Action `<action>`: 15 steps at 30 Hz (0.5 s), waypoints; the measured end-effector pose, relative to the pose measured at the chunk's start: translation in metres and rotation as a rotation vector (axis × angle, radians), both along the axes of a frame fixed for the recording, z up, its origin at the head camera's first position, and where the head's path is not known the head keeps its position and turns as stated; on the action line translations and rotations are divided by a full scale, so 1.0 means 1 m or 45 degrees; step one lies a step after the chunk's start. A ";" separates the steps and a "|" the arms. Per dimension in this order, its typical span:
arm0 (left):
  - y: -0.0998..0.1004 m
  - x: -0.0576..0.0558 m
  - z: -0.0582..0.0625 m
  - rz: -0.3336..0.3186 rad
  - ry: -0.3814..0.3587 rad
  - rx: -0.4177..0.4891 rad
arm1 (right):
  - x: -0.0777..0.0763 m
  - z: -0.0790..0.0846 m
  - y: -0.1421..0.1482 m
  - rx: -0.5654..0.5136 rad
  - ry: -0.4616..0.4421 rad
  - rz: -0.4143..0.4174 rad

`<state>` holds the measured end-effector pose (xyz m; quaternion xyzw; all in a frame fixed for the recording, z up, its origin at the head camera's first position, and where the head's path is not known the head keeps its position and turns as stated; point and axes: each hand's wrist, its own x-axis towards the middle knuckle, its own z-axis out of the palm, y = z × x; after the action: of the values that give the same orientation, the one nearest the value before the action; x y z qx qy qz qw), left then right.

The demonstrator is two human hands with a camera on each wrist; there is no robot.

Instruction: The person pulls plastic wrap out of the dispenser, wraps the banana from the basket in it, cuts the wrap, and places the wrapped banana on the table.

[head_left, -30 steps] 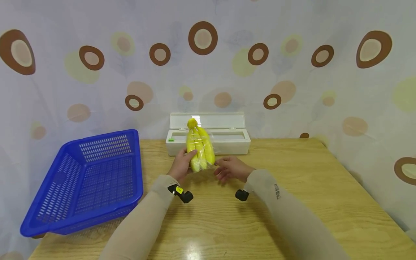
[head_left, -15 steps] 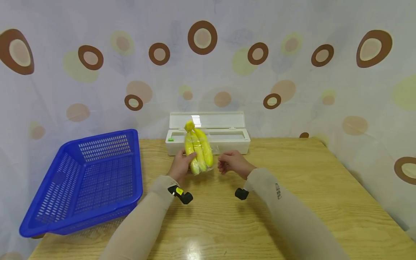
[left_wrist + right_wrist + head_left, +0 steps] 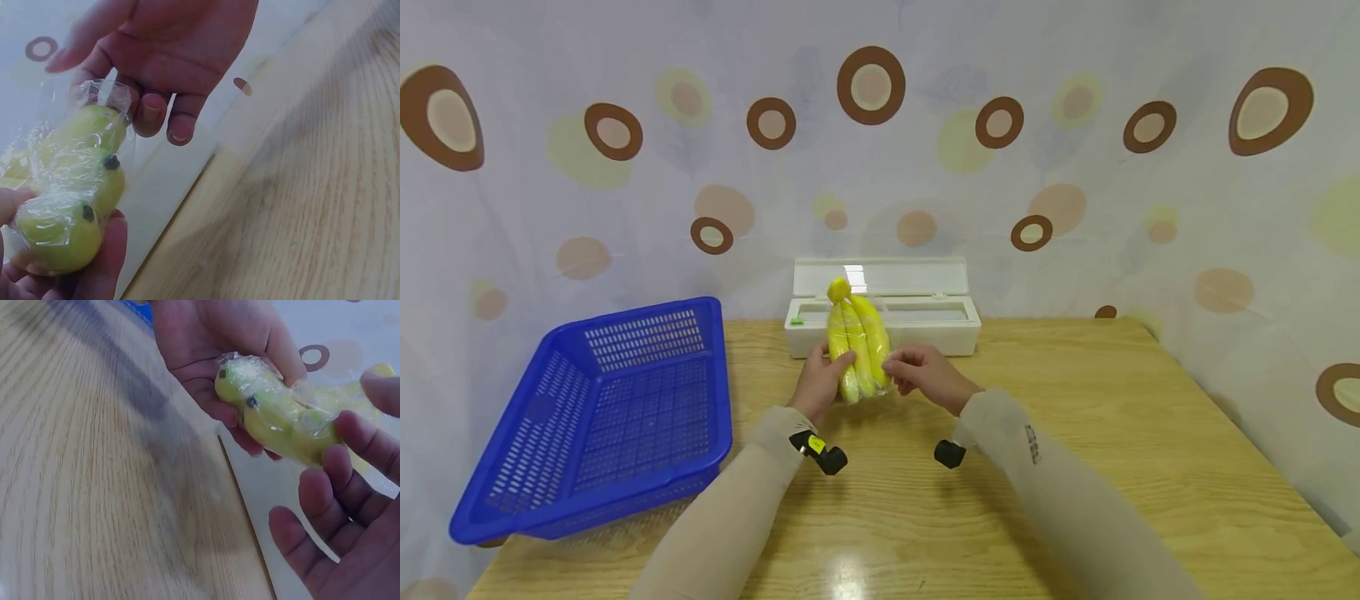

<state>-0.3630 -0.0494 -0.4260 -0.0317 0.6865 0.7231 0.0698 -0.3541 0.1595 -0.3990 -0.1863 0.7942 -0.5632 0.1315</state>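
A bunch of yellow bananas (image 3: 868, 337) is partly covered in clear plastic film, stem end up and away from me. My left hand (image 3: 817, 385) grips its left lower side, thumb on the front and fingers behind. My right hand (image 3: 928, 373) is at the lower right edge of the bunch. Seen from the right wrist, its fingertips touch the wrapped bananas (image 3: 275, 422), with the thumb (image 3: 382, 394) held apart from them. Bunched film covers the dark banana tips (image 3: 87, 213) in the left wrist view.
Behind the bananas stands a long white box (image 3: 925, 341) with its lid (image 3: 910, 275) raised and a small green piece on its left. A blue slotted basket (image 3: 727, 400) is at the left of the wooden table (image 3: 1120, 433). A patterned curtain (image 3: 880, 183) hangs behind.
The bunch has tilted slightly left and lower. My right hand drew back from it, fingers curling, then came back to its right edge. My left hand keeps its hold.
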 end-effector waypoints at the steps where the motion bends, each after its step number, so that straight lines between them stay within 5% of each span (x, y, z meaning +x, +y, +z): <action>1: 0.000 0.000 0.000 -0.001 0.002 0.002 | 0.000 0.000 0.001 0.004 0.013 0.015; 5: 0.001 -0.001 0.000 0.010 -0.003 0.007 | 0.003 0.001 0.003 0.059 0.138 0.075; 10: 0.002 -0.002 -0.003 0.034 -0.002 0.034 | 0.006 0.000 0.000 0.305 0.452 0.118; 15: 0.004 -0.003 -0.005 0.015 -0.008 0.038 | 0.008 -0.001 -0.005 0.456 0.602 0.054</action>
<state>-0.3662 -0.0456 -0.4310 -0.0368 0.6753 0.7335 0.0682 -0.3465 0.1548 -0.3999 -0.3027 0.8855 -0.3523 -0.0145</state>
